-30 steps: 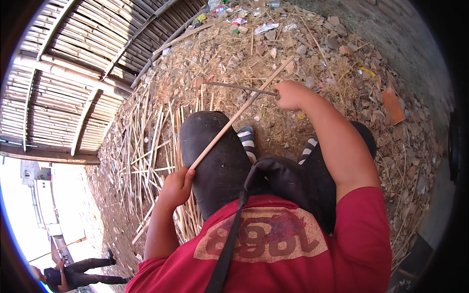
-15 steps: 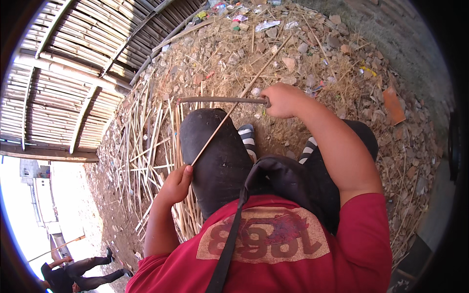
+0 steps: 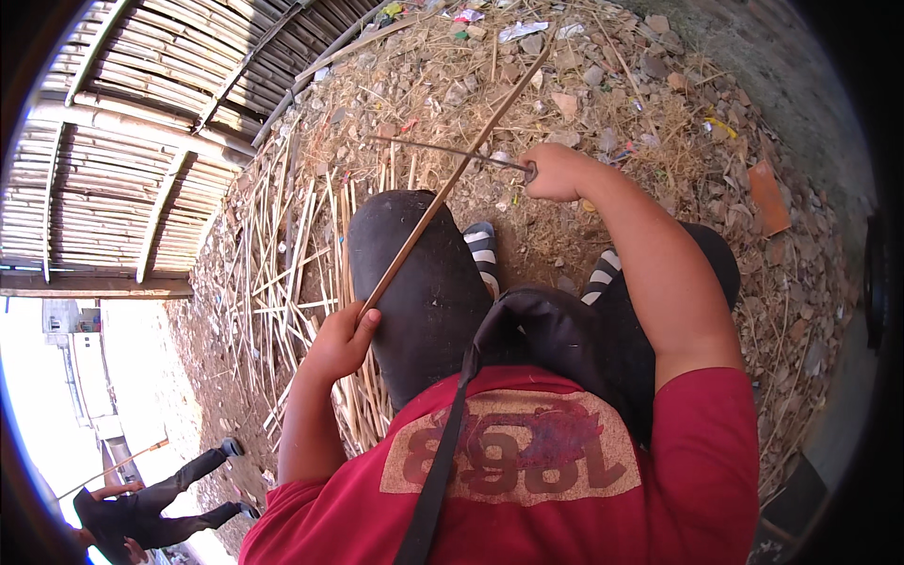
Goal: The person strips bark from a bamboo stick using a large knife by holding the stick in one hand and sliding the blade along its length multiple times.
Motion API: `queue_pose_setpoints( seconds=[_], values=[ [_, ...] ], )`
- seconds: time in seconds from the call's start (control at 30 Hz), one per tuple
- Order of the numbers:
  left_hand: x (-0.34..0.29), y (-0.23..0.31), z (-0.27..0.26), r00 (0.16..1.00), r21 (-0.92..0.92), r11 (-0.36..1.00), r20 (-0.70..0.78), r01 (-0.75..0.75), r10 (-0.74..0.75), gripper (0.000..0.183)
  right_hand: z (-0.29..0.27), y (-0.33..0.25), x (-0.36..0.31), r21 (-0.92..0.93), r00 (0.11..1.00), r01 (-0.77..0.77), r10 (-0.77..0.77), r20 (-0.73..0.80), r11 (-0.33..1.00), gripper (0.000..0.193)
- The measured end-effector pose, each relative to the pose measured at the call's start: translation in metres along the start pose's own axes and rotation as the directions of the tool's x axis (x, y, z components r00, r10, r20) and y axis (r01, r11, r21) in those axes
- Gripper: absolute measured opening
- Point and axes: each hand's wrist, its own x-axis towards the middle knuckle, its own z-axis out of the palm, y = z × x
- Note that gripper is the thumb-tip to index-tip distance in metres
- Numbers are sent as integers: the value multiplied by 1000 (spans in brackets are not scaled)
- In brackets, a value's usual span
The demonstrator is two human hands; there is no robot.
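Observation:
My left hand is closed around the lower end of a thin bamboo strip, its thumb lying along the strip beside my left knee. From there the strip slants up and away to the right, passing over the dark trouser leg. A long-bladed knife is gripped by its handle in my right hand. Its dark, narrow blade points left and crosses the strip beyond my knee; whether the two touch I cannot tell. My right fist hides most of the handle.
Many split bamboo strips lie on the ground to my left. A bamboo slat wall stands at the far left. Rubble, straw and litter cover the ground, with a broken orange tile at right. Another person is at lower left.
The knife has turned from showing its broad side to nearly edge-on, and my right hand has shifted slightly away and right. The strip also shows a broader face now, still in my left hand.

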Motion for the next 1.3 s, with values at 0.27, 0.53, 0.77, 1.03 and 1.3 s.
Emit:
queue_pose_setpoints(
  seconds=[0.27, 0.53, 0.77, 1.03, 1.3],
  values=[
    [-7, -2, 2, 997, 102, 994, -70, 23, -16, 42, 8, -37, -12, -139, 991, 123, -129, -36, 983, 41],
    [-10, 6, 8, 986, 215, 977, -162, -11, 47, 33, -7, -3, -14, -10, 995, -22, 21, -93, 1000, 43],
    [-5, 4, 16, 976, 281, 960, -205, -19, 79, 31, -12, 19, -6, 62, 985, -100, 108, -136, 993, 41],
    [-8, 2, 17, 983, 258, 966, -176, -13, 60, 33, 1, -16, -10, -90, 999, -5, 0, -47, 996, 46],
    [-9, 4, 15, 978, 302, 953, -200, 3, 60, 31, 3, -10, -10, -27, 987, 22, -26, -159, 999, 48]
  ],
)
